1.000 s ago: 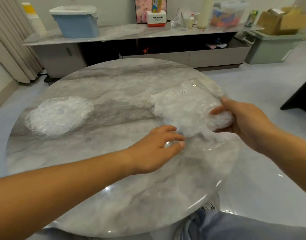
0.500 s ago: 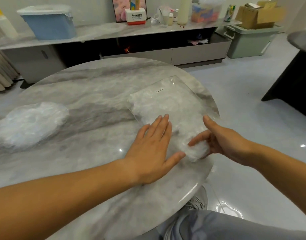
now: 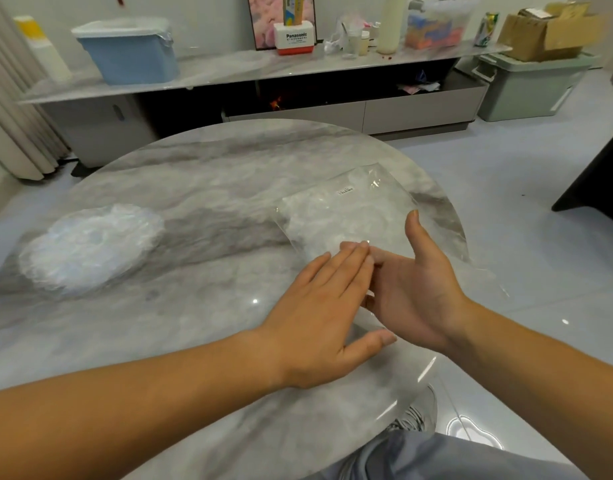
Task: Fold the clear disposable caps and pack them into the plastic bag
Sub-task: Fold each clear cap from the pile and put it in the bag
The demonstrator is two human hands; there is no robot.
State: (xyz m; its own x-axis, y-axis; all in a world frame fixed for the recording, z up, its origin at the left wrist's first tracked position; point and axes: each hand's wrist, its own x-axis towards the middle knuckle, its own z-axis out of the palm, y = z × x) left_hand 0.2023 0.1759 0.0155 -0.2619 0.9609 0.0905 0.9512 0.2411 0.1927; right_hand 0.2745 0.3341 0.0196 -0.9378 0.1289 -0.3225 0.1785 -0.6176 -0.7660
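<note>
Left hand (image 3: 318, 306) and right hand (image 3: 415, 289) — fingers straight, empty — overlap at the plastic bag (image 3: 346, 216); box (image 3: 295, 38) reads "Panasonic".

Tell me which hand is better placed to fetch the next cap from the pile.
Left. The pile of caps lies to the left, on the left hand's side. The right hand, open by the plastic bag, would have to cross over it.

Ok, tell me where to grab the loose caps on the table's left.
Probably pinch the pile of caps at its ruffled near rim, from above with the left hand: it lies flat, so only that edge offers a hold.
</note>
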